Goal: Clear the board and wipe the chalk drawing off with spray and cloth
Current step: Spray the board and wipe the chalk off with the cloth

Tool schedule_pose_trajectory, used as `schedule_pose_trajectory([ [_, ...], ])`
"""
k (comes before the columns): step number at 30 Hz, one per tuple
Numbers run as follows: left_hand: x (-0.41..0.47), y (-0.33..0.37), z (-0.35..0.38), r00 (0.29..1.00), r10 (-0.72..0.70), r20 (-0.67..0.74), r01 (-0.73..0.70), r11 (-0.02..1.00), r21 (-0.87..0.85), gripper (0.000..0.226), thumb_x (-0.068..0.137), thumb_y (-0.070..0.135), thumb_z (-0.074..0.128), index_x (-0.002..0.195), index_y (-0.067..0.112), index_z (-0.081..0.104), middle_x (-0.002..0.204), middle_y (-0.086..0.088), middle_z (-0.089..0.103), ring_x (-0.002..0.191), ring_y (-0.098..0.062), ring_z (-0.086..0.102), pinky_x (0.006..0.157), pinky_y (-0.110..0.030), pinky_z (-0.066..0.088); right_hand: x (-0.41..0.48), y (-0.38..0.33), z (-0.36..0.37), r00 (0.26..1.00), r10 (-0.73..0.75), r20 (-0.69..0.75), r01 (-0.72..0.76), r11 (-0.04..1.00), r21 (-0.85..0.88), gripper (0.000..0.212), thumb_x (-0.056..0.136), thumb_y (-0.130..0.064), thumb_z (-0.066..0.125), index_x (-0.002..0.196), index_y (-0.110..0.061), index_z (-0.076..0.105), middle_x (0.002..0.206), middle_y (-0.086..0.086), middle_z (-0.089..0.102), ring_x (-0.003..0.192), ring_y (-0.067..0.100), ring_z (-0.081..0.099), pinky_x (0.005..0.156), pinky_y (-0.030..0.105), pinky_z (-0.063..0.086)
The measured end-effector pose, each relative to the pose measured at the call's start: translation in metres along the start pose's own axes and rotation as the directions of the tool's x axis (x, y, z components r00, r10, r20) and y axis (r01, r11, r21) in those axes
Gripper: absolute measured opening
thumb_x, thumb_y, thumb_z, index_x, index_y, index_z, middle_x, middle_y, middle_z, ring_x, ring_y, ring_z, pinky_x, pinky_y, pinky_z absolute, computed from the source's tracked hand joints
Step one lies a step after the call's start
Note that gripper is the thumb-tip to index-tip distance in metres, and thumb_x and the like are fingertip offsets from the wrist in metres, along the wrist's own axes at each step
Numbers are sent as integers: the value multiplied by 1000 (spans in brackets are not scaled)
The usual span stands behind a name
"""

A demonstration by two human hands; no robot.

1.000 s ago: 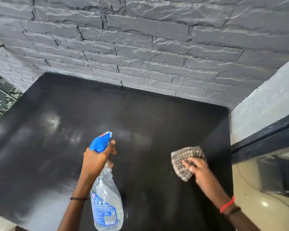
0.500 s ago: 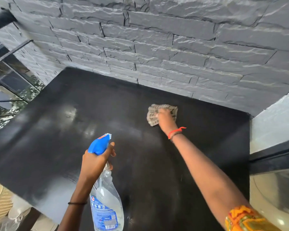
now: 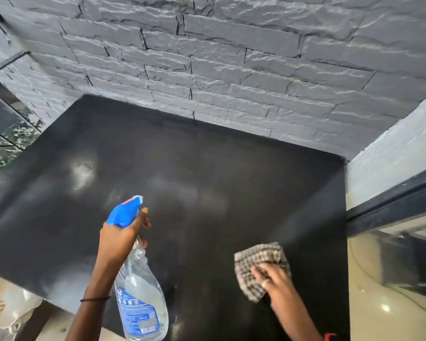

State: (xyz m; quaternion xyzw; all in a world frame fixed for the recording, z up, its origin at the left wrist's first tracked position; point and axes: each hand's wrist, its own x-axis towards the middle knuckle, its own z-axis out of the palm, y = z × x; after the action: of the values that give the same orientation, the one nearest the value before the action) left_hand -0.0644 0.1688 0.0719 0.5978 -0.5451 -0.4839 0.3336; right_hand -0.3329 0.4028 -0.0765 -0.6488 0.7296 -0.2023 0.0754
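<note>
A large black board (image 3: 207, 173) fills the middle of the head view, its far edge against a grey stone wall. Only faint pale smears show on it, left of centre. My left hand (image 3: 119, 238) grips the neck of a clear spray bottle (image 3: 140, 299) with a blue trigger head, held above the board's near edge with the nozzle aimed away from me. My right hand (image 3: 273, 283) presses a grey checked cloth (image 3: 258, 262) flat on the board near its lower right corner.
The grey stone wall (image 3: 231, 57) rises behind the board. A white wall (image 3: 391, 153) and a dark ledge (image 3: 391, 205) border the right side, with a glossy beige surface (image 3: 379, 303) below. Glass and railing (image 3: 3, 119) stand at the left.
My right hand has swept the cloth from the board's upper middle back down to the lower right. The left hand and the bottle have stayed in place.
</note>
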Motion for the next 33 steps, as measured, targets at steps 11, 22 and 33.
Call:
schedule_pose_trajectory([
  [11,-28,-38,-60,1000,-20,3,20,1000,-14,29,91,24,66,62,25,67,67,-8,65,43,-29,52,49,-31,46,122,-109,47,985,171,35,-172,985,20,43,78,-13,32,100,-5,68,101,10,62,95,30,57,92,31,37],
  [22,-40,-70,-153,999,21,-42,-25,997,-74,4,89,28,68,92,30,66,61,2,65,46,-31,55,59,-39,49,-39,-178,69,992,-33,118,32,999,9,54,65,-12,40,112,-19,67,118,-1,51,107,15,49,101,21,32],
  [33,-49,-98,-221,999,-6,-40,5,1000,-24,29,89,29,67,61,27,65,66,-13,63,45,-27,54,59,-35,48,138,-211,110,960,276,51,-281,949,145,34,77,-7,38,93,-6,68,101,10,59,100,27,54,94,40,42],
])
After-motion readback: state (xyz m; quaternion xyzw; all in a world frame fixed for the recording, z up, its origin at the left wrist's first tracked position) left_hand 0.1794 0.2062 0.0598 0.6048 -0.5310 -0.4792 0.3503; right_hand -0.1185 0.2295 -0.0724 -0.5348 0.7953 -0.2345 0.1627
